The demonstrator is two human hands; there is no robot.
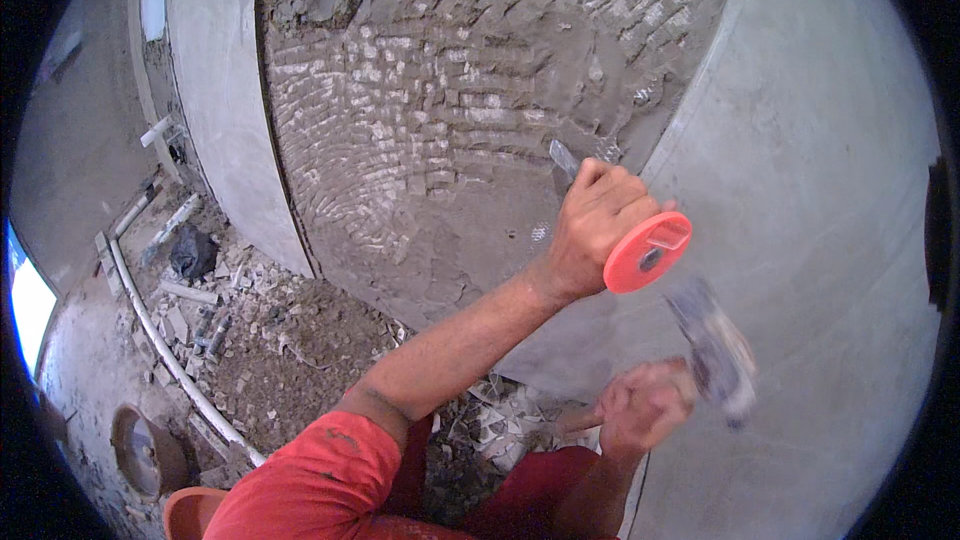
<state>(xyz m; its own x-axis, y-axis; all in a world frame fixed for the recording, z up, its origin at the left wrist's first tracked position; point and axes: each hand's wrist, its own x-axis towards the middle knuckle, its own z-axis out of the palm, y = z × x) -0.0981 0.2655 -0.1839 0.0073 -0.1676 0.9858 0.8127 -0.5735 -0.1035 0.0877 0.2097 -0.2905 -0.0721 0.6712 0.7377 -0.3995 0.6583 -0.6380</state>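
My left hand (598, 225) is closed around a chisel (564, 158) with a round orange hand guard (650, 258). The metal blade points up and left, at the ridged grey mortar (420, 110) on the wall, close to the edge of a large grey tile (820, 180). I cannot tell whether the tip touches the mortar. Lower right, my right hand (648, 405) grips a hammer (715, 355) by its handle. Hand and hammer are smeared by motion, and the hammer head is below the chisel's guard, apart from it.
Another grey tile (225, 90) borders the mortar at left. Below lie rubble (290, 350) and broken tile pieces (500, 430). A long white pipe (165, 350) runs along the floor, near a black bag (193, 252). A round bucket (145, 450) and an orange rim (190, 512) are at lower left.
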